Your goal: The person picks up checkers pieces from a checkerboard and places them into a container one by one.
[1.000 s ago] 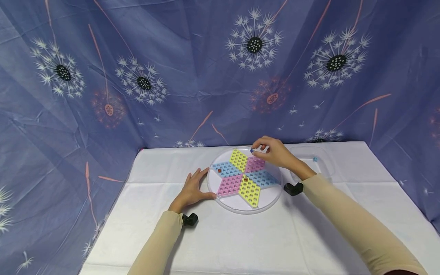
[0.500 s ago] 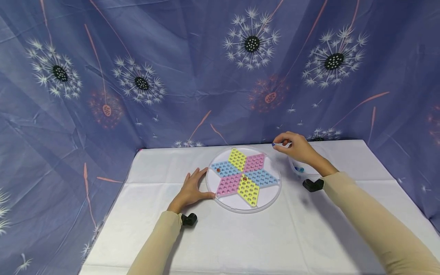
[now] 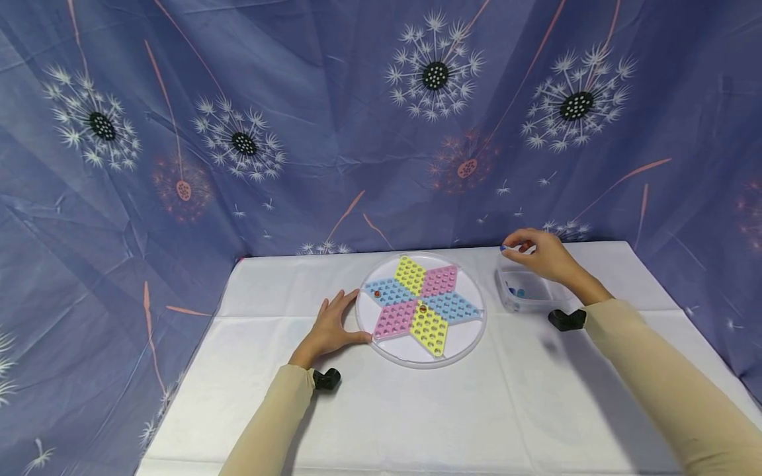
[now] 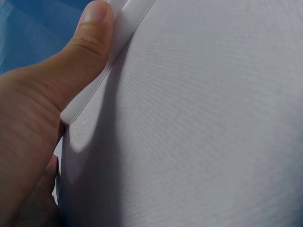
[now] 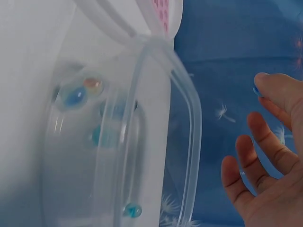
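Note:
A round Chinese checkers board point(image 3: 466, 345) lies on the table, its star in yellow, pink and blue sections. My left hand point(image 3: 331, 330) rests at its left edge, fingers spread, thumb point(image 4: 90, 42) against the white rim. One reddish marble point(image 3: 378, 294) sits in the left blue section, another reddish marble point(image 3: 423, 309) near the star's centre. My right hand point(image 3: 544, 256) is raised over the back of a clear plastic tub point(image 3: 530, 306), pinching a small blue marble point(image 5: 257, 91) between thumb and forefinger; the other fingers are loosely bent.
Inside the tub are several marbles, among them a blue marble point(image 5: 75, 97), an orange marble point(image 5: 93, 84) and a teal marble point(image 5: 133, 210). A blue dandelion-print cloth point(image 3: 357, 132) hangs along the back edge of the white table point(image 3: 417, 423).
My right hand has moved right, from over the board's far edge to above the tub, still pinching the blue marble. The left hand stays at the board's rim.

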Available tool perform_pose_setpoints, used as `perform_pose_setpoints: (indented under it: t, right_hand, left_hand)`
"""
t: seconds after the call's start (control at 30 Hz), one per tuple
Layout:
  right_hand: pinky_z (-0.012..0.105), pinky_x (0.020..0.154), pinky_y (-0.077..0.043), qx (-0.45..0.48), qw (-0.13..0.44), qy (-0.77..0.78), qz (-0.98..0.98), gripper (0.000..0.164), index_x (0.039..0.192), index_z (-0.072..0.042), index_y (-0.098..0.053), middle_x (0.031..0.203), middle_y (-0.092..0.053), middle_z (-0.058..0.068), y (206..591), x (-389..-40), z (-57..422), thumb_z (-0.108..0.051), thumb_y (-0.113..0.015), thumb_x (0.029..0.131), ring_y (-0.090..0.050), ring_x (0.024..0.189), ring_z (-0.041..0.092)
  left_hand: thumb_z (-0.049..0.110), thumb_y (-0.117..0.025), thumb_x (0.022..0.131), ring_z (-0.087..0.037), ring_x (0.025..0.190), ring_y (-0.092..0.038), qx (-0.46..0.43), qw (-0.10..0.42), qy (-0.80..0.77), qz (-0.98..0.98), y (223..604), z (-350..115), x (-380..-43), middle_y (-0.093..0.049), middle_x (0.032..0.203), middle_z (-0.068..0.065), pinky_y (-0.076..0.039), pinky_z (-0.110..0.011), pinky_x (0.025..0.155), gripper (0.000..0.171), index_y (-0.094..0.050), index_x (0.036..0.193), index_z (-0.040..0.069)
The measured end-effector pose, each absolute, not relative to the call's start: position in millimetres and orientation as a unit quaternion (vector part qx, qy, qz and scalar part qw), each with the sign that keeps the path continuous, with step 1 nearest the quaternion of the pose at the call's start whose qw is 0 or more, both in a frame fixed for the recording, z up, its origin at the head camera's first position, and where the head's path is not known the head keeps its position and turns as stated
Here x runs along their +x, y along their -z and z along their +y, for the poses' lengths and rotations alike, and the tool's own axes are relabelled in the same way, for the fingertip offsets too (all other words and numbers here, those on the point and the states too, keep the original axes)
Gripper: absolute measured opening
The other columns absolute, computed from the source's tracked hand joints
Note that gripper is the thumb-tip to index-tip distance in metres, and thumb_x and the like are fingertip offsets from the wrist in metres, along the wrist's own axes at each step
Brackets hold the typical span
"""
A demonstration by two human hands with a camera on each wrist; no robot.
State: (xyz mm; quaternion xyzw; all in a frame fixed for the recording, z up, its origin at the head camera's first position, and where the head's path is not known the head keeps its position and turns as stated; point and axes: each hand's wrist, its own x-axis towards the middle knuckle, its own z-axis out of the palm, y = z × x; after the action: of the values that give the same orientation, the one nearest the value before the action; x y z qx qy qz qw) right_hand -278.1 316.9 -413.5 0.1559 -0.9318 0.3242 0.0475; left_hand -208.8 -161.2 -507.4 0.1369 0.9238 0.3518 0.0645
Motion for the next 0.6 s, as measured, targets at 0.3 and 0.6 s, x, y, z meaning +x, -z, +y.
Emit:
perform_pose_setpoints:
  t: [0.3, 0.6]
  right_hand:
    - [0.042, 0.075, -0.054, 0.137, 0.040, -0.316, -0.938, 0.032, 0.118, -0.010, -0.072, 0.124, -0.066, 0.015, 418.2, -277.3, 331.5, -0.036, -0.069, 0.099, -0.061, 0.104, 0.031]
    - [0.041, 0.073, -0.055, 0.132, 0.035, -0.311, -0.941, 0.032, 0.119, -0.008, -0.072, 0.117, -0.068, 0.018, 422.4, -277.5, 336.0, -0.034, -0.068, 0.100, -0.063, 0.102, 0.035]
  left_hand:
    - [0.044, -0.094, 0.070, -0.035, 0.157, -0.014, 0.138, 0.064, -0.349, 0.925, 508.3, -161.9, -210.1, -0.029, 0.166, -0.017, 0.001, -0.054, 0.128, 0.113, -0.035, 0.161, 0.017]
    - [0.044, -0.094, 0.070, -0.036, 0.157, -0.013, 0.135, 0.068, -0.351, 0.924, 508.9, -162.0, -210.6, -0.026, 0.167, -0.017, -0.001, -0.054, 0.128, 0.113, -0.034, 0.162, 0.019]
